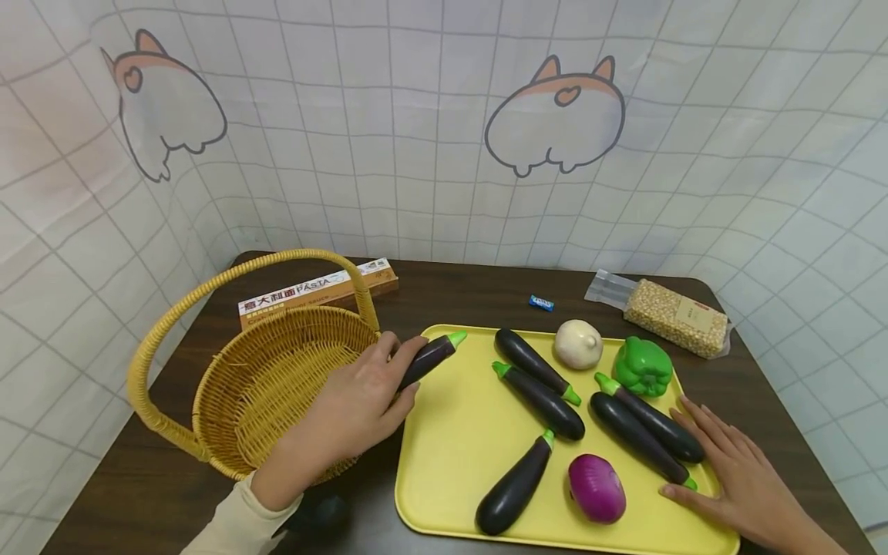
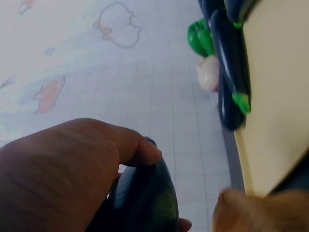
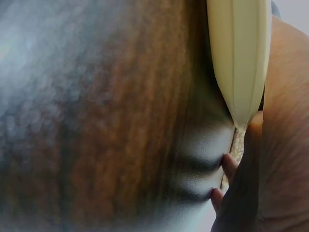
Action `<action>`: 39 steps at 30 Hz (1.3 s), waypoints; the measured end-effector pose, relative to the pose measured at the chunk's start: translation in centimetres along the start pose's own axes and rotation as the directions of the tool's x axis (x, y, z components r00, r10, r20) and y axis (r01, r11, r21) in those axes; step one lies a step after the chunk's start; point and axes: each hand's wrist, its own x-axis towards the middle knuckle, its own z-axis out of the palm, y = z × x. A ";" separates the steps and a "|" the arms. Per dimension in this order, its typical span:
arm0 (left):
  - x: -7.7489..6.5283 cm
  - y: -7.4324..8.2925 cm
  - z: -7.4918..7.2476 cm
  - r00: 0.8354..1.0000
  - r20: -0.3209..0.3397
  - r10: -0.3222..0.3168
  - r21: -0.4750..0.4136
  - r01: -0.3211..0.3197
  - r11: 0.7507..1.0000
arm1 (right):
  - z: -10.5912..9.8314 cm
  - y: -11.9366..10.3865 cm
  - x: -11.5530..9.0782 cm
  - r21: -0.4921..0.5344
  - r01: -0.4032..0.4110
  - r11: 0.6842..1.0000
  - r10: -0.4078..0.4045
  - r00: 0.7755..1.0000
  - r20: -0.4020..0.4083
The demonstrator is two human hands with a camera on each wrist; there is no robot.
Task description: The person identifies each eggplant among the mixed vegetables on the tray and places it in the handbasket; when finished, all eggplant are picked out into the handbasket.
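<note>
My left hand [image 1: 361, 397] grips a dark purple eggplant [image 1: 428, 362], its green stem pointing up and right between the basket's right rim and the tray's left edge. In the left wrist view, thumb and fingers wrap the eggplant's dark body [image 2: 145, 198]. The woven yellow basket [image 1: 216, 401] with a tall handle stands under and left of that hand. At the right edge of the yellow tray [image 1: 444, 432], my right hand [image 1: 745, 486] rests with fingers spread, thumb beside a pair of eggplants [image 1: 631, 439]. The right wrist view shows fingertips along the tray's outer side [image 3: 241, 63].
More eggplants [image 1: 544, 405], a purple onion [image 1: 597, 488], a white onion [image 1: 578, 344] and a green bell pepper [image 1: 643, 366] lie on the tray. Behind stand a pasta box [image 1: 381, 281], a small blue packet [image 1: 541, 303] and a bag of grains [image 1: 673, 316], before a tile-patterned curtain.
</note>
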 end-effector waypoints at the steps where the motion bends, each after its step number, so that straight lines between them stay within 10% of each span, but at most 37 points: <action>1: -0.1 -0.3 -0.2 1.000 0.007 -0.009 0.003 0.009 1.000 | 0.0 0.0 0.0 0.003 -0.003 1.000 0.003 1.000 0.002; 22: -4.1 -6.9 -2.8 0.975 0.017 -0.220 0.038 0.219 0.975 | 0.1 -0.1 -0.1 -0.015 0.012 1.000 -0.013 1.000 -0.014; 39: -4.0 -8.5 -3.7 0.947 -0.014 -0.321 0.179 0.318 0.931 | 0.4 -0.3 0.4 -0.029 -0.043 0.999 0.045 0.997 0.058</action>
